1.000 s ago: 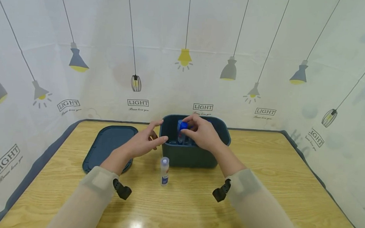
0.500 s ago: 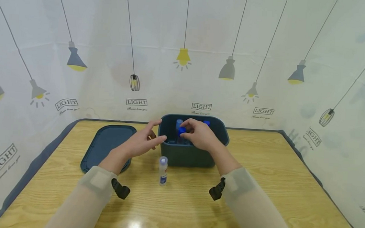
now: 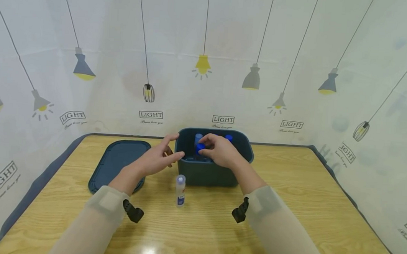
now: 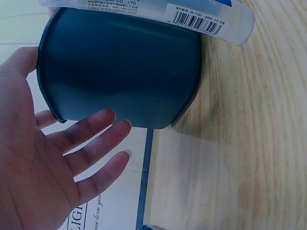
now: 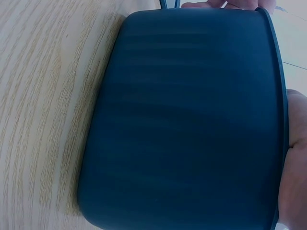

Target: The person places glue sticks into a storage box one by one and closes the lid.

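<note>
I see the right hand pinching a blue-capped cylindrical bottle inside the dark-teal rounded plastic bin; left hand at the bin's left rim, fingers spread wide. Translucent blue-labelled glue-stick-shaped bottle upright before the bin; flat dark-teal lid left of the bin, on wood-grain bench.

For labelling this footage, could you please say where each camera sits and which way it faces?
Head: on the head, facing forward and down at the dark-teal rounded plastic bin; left hand, right hand and sleeves show.
Left wrist: on that wrist, facing bin and translucent cylindrical plastic bottle; left hand shows.
Right wrist: on that wrist, facing bin's side; parts of both hands.
Head and left wrist share the bottle.
</note>
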`<act>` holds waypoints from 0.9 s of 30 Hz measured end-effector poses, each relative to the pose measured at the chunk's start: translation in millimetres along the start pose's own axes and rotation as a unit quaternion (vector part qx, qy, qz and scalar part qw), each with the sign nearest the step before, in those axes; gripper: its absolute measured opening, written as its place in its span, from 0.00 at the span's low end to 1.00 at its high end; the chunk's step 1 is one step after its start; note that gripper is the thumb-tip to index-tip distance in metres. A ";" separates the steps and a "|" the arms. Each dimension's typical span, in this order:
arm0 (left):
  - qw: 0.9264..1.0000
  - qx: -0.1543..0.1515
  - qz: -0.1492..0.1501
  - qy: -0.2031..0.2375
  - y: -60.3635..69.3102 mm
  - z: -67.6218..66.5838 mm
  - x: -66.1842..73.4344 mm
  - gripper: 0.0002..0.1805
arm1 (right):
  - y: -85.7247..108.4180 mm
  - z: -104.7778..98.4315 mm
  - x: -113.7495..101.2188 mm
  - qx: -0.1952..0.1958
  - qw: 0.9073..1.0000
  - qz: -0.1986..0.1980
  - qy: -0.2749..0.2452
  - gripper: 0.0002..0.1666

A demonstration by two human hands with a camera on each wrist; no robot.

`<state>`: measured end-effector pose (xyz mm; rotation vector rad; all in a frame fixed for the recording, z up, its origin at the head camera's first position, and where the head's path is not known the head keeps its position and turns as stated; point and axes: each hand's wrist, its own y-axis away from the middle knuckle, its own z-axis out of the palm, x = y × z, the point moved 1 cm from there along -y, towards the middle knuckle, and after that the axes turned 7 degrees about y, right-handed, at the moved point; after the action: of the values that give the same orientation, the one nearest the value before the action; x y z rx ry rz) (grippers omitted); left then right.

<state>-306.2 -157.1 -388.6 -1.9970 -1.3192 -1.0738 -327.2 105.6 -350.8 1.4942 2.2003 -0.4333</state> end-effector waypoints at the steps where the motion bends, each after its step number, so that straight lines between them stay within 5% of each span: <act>1: 1.000 0.000 0.000 0.000 0.0 0.1 -0.1 0.49 | 0.2 0.0 0.1 -0.001 1.000 0.000 0.000 0.20; 16: 1.000 0.002 0.005 0.005 -0.2 0.3 -1.2 0.49 | 2.1 -0.7 0.6 0.004 1.000 -0.002 -0.021 0.23; 27: 1.000 0.001 0.005 0.005 -1.6 1.3 -1.4 0.49 | 9.3 -3.8 3.5 0.072 0.996 -0.036 -0.043 0.24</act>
<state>-307.5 -156.2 -390.5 -1.9929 -1.3034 -1.0765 -320.4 113.7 -349.5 1.4441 2.2000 -0.6800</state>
